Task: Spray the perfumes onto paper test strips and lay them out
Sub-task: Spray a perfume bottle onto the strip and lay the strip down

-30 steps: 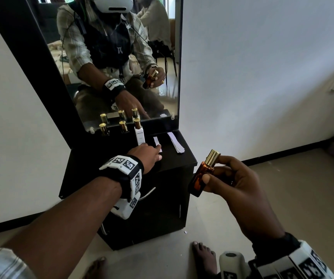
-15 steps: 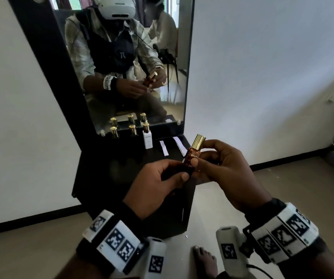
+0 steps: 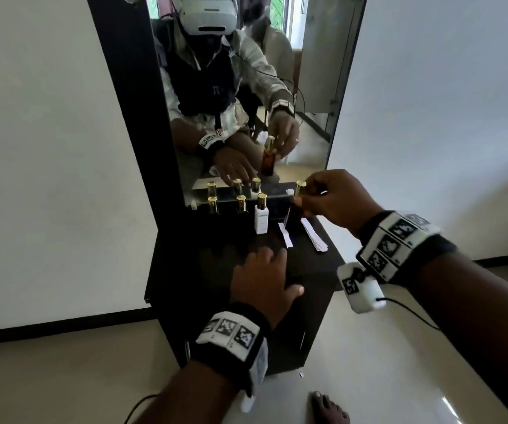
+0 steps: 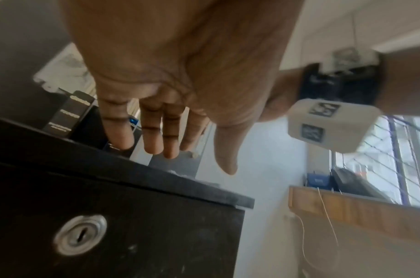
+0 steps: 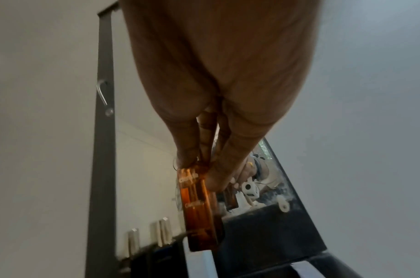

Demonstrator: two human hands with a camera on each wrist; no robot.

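Right hand (image 3: 334, 197) pinches flat amber glass bottle (image 5: 198, 210); left hand (image 3: 262, 280) flat, empty

a: both wrists wear black bands (image 3: 399, 243) with white square-code tiles; a white camera pod (image 3: 361, 289) with black cable hangs under the right.
b: bare foot (image 3: 329, 408) below; left pod (image 3: 257, 367) white too.
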